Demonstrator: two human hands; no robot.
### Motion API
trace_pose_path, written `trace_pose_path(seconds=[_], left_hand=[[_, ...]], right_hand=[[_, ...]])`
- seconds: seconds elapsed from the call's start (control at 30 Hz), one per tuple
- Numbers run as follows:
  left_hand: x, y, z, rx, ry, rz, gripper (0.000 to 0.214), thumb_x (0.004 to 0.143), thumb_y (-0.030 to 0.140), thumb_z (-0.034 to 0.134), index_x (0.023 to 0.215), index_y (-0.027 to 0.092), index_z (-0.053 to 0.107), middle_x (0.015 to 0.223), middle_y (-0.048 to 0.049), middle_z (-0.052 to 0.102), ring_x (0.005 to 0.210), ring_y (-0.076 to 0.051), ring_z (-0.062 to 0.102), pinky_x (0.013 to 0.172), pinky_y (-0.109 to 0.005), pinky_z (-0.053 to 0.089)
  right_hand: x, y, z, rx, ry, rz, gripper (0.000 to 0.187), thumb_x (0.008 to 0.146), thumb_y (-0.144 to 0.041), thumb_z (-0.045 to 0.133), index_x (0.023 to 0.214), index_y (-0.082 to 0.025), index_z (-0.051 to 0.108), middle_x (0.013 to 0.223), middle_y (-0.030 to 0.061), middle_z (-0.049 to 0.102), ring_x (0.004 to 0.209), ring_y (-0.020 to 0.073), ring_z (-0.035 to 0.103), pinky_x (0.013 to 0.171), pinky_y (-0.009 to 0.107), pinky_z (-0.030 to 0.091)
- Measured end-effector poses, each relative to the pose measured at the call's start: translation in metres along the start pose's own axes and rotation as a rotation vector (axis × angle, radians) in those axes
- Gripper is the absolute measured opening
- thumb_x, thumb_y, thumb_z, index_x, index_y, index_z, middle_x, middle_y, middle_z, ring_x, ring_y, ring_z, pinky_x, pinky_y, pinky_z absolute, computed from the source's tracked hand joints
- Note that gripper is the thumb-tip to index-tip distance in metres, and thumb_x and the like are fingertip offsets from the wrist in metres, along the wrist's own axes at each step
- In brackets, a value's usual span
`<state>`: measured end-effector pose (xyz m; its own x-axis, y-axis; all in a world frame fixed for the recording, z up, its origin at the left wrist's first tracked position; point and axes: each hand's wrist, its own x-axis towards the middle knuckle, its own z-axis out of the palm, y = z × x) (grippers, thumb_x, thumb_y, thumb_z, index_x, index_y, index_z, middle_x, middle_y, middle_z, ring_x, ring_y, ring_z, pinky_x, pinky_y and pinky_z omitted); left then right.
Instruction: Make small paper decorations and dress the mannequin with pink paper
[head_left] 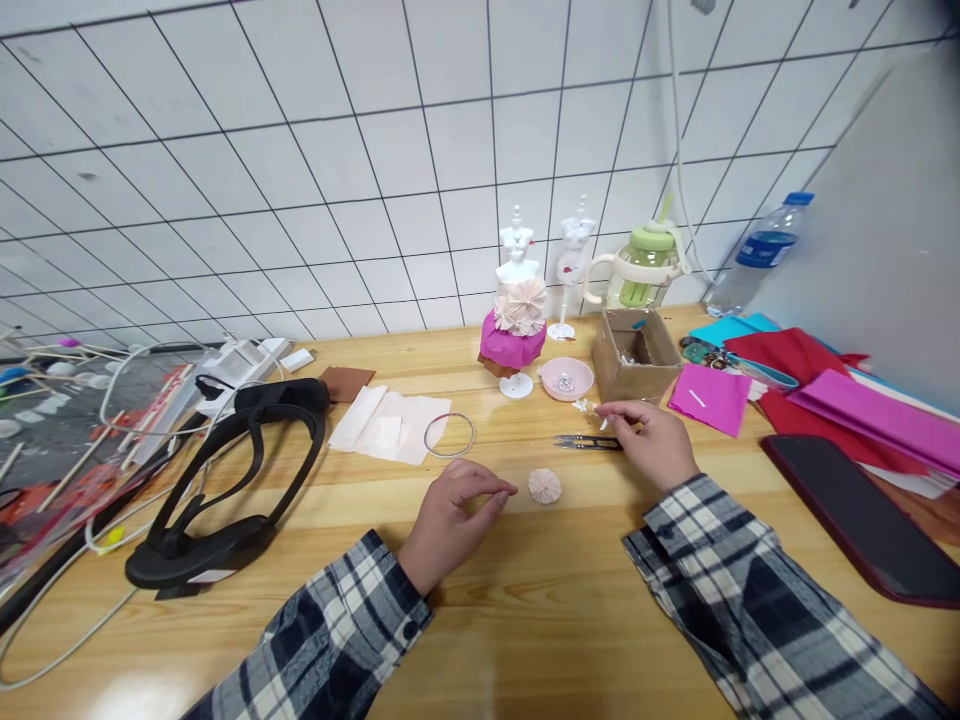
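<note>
My left hand is low over the table, its thumb and index fingertips close together in a pinch. Whatever may be between them is too small to make out. Just right of those fingertips lies a small round pleated pale-pink fabric rosette. My right hand is closed, with a small white piece at its thumb and index fingertips. Beside that hand lies a pair of thread snips, blades pointing left. Small white bits are near the right fingertips.
Behind stand a mini dress form in pink fabric, a second form, a pink dish and a cardboard box. Left are a metal hoop, pale cloth and black headset; right, a phone and folded fabrics.
</note>
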<state>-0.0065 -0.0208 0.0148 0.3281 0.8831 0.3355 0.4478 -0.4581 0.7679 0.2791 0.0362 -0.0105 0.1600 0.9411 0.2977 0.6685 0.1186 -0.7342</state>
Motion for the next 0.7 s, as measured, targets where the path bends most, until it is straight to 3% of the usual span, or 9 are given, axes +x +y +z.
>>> trace_pose_path(seconds=[0.17, 0.3, 0.47, 0.7], left_hand=[[0.001, -0.001, -0.001, 0.014, -0.003, -0.016, 0.014, 0.084, 0.021, 0.061, 0.084, 0.023, 0.075, 0.080, -0.0052, 0.071, 0.080, -0.018, 0.064, 0.077, -0.032, 0.048], [0.002, -0.002, -0.001, 0.013, -0.010, -0.019, 0.015, 0.084, 0.021, 0.060, 0.085, 0.023, 0.075, 0.081, -0.0055, 0.071, 0.080, -0.018, 0.064, 0.076, -0.032, 0.049], [0.002, -0.002, -0.001, 0.006, -0.020, -0.035, 0.015, 0.084, 0.021, 0.060, 0.085, 0.022, 0.075, 0.081, -0.0055, 0.071, 0.080, -0.018, 0.064, 0.077, -0.032, 0.049], [0.002, -0.001, -0.001, 0.015, -0.023, -0.032, 0.015, 0.085, 0.023, 0.061, 0.086, 0.022, 0.076, 0.081, -0.0053, 0.072, 0.079, -0.018, 0.064, 0.076, -0.032, 0.049]], right_hand=[[0.001, 0.007, 0.002, -0.159, 0.006, -0.098, 0.036, 0.086, -0.023, 0.043, 0.106, -0.020, 0.073, 0.110, 0.0082, 0.071, 0.097, 0.0226, 0.065, 0.082, 0.036, 0.050], [-0.001, 0.004, 0.001, -0.320, 0.022, -0.032, 0.039, 0.087, -0.024, 0.044, 0.116, -0.024, 0.070, 0.110, 0.0076, 0.072, 0.089, 0.0241, 0.067, 0.074, 0.036, 0.050], [-0.003, -0.002, -0.005, -0.457, 0.096, 0.059, 0.033, 0.087, -0.034, 0.048, 0.106, -0.030, 0.074, 0.080, 0.0055, 0.075, 0.061, 0.0208, 0.062, 0.055, 0.031, 0.041], [-0.001, -0.005, -0.013, -0.440, 0.146, 0.128, 0.025, 0.081, -0.043, 0.057, 0.091, -0.028, 0.074, 0.079, 0.0034, 0.074, 0.063, 0.0209, 0.060, 0.052, 0.030, 0.033]])
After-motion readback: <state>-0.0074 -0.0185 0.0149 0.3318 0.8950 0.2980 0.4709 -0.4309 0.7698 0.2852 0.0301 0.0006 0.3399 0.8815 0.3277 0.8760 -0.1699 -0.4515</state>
